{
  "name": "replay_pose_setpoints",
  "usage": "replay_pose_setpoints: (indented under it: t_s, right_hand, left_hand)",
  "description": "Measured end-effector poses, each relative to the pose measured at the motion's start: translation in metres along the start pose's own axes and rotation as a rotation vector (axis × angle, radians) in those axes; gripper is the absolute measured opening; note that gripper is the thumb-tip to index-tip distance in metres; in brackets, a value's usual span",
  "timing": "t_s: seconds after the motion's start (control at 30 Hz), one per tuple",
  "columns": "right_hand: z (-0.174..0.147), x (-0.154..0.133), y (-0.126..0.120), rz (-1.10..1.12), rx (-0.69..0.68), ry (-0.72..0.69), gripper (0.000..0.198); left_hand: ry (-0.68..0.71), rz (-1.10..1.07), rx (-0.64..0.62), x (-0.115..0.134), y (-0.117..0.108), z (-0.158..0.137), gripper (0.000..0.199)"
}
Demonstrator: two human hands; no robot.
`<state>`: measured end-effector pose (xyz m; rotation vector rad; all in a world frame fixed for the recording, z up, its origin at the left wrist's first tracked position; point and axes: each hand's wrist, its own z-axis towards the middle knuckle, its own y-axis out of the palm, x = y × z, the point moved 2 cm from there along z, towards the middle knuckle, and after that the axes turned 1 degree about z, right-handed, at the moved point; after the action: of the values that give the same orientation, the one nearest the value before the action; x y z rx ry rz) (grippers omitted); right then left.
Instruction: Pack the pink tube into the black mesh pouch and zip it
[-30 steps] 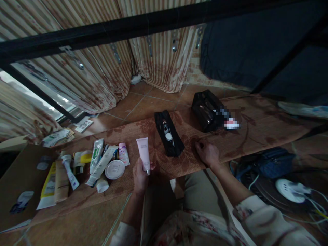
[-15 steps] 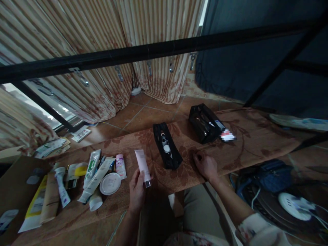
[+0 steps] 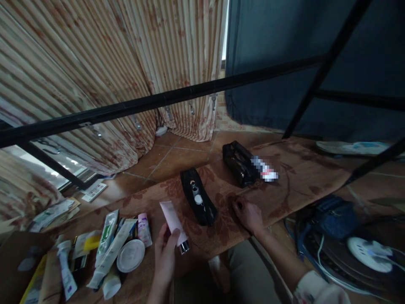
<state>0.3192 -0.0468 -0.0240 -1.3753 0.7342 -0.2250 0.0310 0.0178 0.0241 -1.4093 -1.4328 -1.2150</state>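
- Pink, with a silver cap at its lower end, the tube [image 3: 173,221] sits low in the frame just left of centre, tilted so its flat end points toward the upper left.
- Left hand [image 3: 165,253] grips the pink tube near the cap, thumb on its right side and fingers curled behind it; the hand is raised above the patterned mat [image 3: 294,177].
- Right hand [image 3: 248,214] rests on the mat right of centre, fingers curled under into a loose fist, with nothing visible in it.
- Between the two hands and a little higher in the frame lies a narrow black pouch [image 3: 198,202], open along its top, with a small white-capped item showing inside.
- Further toward the upper right of the mat stands a larger black bag [image 3: 238,162], with a blurred patch beside it.
- In the lower left of the frame lies a loose cluster of toiletries: a round white lid [image 3: 130,255], a green-and-white tube [image 3: 106,232], a small pink-and-white tube [image 3: 144,229] and a yellow item [image 3: 91,242], all close together.
- Striped curtains [image 3: 95,76] fill the upper left, and a dark blue cloth [image 3: 284,63] the upper right.
- Across the frame runs a black bar [image 3: 158,101], from the left edge upward to the right.
- At the lower right lies a white power strip [image 3: 368,249] with cables.
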Motion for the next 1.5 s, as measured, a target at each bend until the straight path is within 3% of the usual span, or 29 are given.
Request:
replay_pose_setpoints:
  t_s: [0.13, 0.27, 0.57, 0.8, 1.07, 1.5]
  right_hand:
    - [0.001, -0.001, -0.002, -0.003, -0.019, 0.037, 0.033]
    - [0.000, -0.004, -0.006, 0.040, -0.019, 0.025, 0.032]
    - [-0.001, -0.003, -0.008, 0.103, 0.005, -0.013, 0.033]
    - [-0.001, -0.004, -0.011, 0.138, 0.006, -0.015, 0.032]
    - [-0.001, -0.003, -0.011, 0.155, -0.014, -0.020, 0.033]
    - [-0.001, -0.001, -0.009, 0.166, 0.009, -0.030, 0.032]
  left_hand:
    - [-0.055, -0.116, 0.034, 0.049, 0.025, -0.003, 0.047]
    - [-0.074, -0.069, -0.053, 0.075, 0.049, 0.004, 0.037]
    - [-0.010, 0.284, -0.136, 0.082, 0.074, 0.025, 0.054]
    - [0.144, 0.633, -0.306, 0.106, 0.095, 0.047, 0.032]
    - [0.149, 0.857, -0.353, 0.107, 0.109, 0.061, 0.024]
    - [0.189, 1.370, -0.237, 0.112, 0.138, 0.065, 0.030]
